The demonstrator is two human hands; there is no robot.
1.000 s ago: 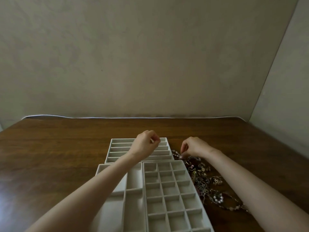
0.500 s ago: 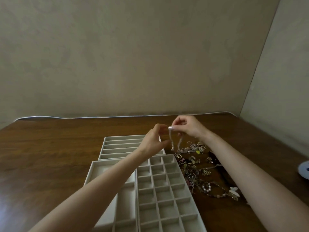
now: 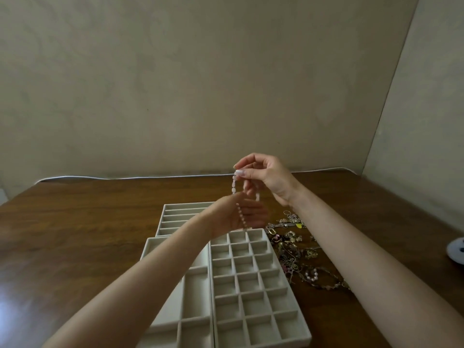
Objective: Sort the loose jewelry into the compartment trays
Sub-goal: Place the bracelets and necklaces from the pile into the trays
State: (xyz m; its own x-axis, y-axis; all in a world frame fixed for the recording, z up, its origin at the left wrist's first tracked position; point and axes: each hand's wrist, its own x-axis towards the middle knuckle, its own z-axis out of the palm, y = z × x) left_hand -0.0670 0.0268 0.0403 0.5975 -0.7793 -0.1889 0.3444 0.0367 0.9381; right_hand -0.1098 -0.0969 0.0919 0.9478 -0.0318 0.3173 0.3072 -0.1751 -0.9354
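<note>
Right hand (image 3: 266,179) was raised above the far end of the trays, thumb and forefinger pinching the top end of a pale beaded strand (image 3: 234,188). The strand hung straight down, clear of the desk (image 3: 88,234). Judgement: it was lifted high so it would drop free of the tangle and show its full length before a slot was chosen.

Left hand (image 3: 233,218) sat below it, palm toward the strand and against its lower part, likely to steady or gather the loose end. Its fingers were blurred; I could not tell whether they gripped.

Loose jewelry pile (image 3: 293,249) lay on the desk just right of the grid tray (image 3: 251,292), within short reach of the right hand. Beside the grid tray on its left was a tray of wider compartments (image 3: 197,292); a long-slot tray (image 3: 180,214) lay behind both. No compartment in view held anything. Judgement: the long slots suit a strand.

Surface: dark wood desk, glossy. A white cable (image 3: 125,177) ran along its back edge. Plain beige walls met in a corner at right. A round white object (image 3: 457,251) was cut off at the right margin and could not be identified.
</note>
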